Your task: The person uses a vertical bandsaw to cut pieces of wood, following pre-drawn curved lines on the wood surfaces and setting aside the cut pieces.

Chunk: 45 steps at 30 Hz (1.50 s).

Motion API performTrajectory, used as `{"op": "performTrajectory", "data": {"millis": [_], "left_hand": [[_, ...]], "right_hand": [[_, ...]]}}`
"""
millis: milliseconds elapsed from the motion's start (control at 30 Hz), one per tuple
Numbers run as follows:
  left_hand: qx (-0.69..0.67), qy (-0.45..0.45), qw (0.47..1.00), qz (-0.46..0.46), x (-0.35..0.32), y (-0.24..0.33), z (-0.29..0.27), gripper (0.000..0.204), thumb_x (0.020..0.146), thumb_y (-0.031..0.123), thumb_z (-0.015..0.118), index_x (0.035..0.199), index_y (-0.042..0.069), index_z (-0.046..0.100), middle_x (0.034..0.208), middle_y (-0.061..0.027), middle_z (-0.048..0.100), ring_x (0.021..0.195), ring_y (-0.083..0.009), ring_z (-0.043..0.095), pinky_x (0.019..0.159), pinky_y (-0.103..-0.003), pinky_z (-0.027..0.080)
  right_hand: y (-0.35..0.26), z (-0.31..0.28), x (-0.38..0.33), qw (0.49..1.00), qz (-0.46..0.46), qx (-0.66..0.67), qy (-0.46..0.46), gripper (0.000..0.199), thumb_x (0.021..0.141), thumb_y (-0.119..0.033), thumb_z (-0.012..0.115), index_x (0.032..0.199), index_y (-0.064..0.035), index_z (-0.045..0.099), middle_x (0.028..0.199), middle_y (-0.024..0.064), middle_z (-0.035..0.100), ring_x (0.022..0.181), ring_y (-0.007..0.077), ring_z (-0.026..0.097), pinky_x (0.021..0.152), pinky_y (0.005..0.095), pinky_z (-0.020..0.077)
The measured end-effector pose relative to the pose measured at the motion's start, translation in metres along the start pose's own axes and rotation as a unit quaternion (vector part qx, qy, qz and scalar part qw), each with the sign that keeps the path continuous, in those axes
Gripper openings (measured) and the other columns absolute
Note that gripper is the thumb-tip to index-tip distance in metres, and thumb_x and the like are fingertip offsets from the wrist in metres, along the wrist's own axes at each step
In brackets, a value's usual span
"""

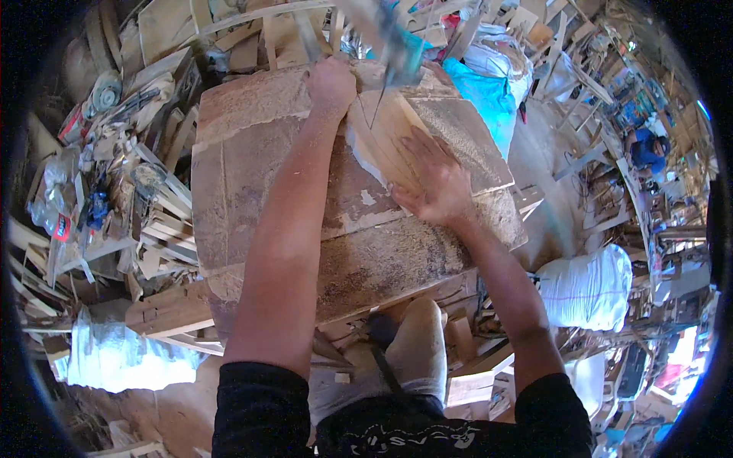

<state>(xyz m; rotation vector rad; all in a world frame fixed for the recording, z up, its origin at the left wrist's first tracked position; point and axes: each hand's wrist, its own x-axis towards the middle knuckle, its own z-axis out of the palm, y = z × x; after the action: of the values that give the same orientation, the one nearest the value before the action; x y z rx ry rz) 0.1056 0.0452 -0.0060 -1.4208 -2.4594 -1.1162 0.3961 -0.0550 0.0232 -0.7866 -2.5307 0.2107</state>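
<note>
A pale wooden board point(385, 137) lies on a worn wooden work table point(267, 175) dusted with sawdust. My right hand point(439, 179) rests flat on the board's near right part, fingers spread. My left hand point(332, 80) is closed at the board's far left edge, and its fingertips are partly hidden. A thin dark line runs along the board's far part; I cannot tell whether it is a drawn mark or a blade. Just beyond hangs a blurred grey machine part point(393, 49), close to the far end of the board.
Wood offcuts point(168, 229) are heaped at the left. A turquoise sack point(489, 99) stands past the table's far right corner, and a white sack point(588, 286) at the right. A wooden beam point(172, 309) juts out at the near left. Another person point(649, 150) is far right.
</note>
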Motion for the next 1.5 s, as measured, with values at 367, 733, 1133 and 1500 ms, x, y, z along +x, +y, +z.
{"op": "performTrajectory", "data": {"millis": [367, 733, 1133, 1500], "left_hand": [[-0.039, 0.05, 0.998, 0.025, -0.004, 0.009, 0.01, 0.028, 0.085, 0.014, 0.063, 0.109, 0.011, 0.077, 0.11, -0.0206, 0.073, 0.107, -0.0379, 0.07, 0.095, -0.055, 0.051], [0.0, 0.054, 0.998, 0.04, 0.006, -0.003, 0.002, 0.025, 0.083, 0.015, 0.064, 0.1, 0.004, 0.077, 0.099, -0.02, 0.075, 0.099, -0.0381, 0.072, 0.094, -0.054, 0.052], [-0.016, 0.064, 0.998, 0.013, 0.007, 0.003, 0.004, 0.023, 0.086, 0.013, 0.061, 0.098, 0.002, 0.077, 0.105, -0.021, 0.074, 0.103, -0.0376, 0.072, 0.097, -0.052, 0.05], [0.014, 0.044, 0.998, 0.035, 0.019, -0.006, 0.014, 0.023, 0.083, 0.016, 0.066, 0.099, 0.005, 0.078, 0.098, -0.0187, 0.075, 0.099, -0.0364, 0.072, 0.092, -0.05, 0.053]], "right_hand": [[0.007, 0.001, -0.002, 0.999, 0.014, -0.038, -0.005, 0.077, 0.075, -0.039, 0.08, 0.144, -0.0127, 0.058, 0.151, 0.0179, 0.053, 0.138, 0.0441, 0.051, 0.118, 0.0522, 0.0406], [0.011, 0.01, 0.005, 0.999, -0.011, -0.043, 0.005, 0.075, 0.079, -0.041, 0.078, 0.145, -0.0139, 0.057, 0.152, 0.0181, 0.052, 0.141, 0.0378, 0.05, 0.123, 0.051, 0.0338], [0.011, 0.011, 0.007, 0.999, -0.003, -0.044, -0.009, 0.076, 0.08, -0.044, 0.078, 0.144, -0.0095, 0.056, 0.156, 0.0182, 0.047, 0.141, 0.0403, 0.049, 0.123, 0.0522, 0.0322], [0.005, 0.012, 0.009, 0.999, 0.027, -0.046, -0.007, 0.076, 0.08, -0.048, 0.078, 0.147, -0.0183, 0.056, 0.157, 0.0131, 0.048, 0.14, 0.0474, 0.047, 0.111, 0.0585, 0.0456]]}}
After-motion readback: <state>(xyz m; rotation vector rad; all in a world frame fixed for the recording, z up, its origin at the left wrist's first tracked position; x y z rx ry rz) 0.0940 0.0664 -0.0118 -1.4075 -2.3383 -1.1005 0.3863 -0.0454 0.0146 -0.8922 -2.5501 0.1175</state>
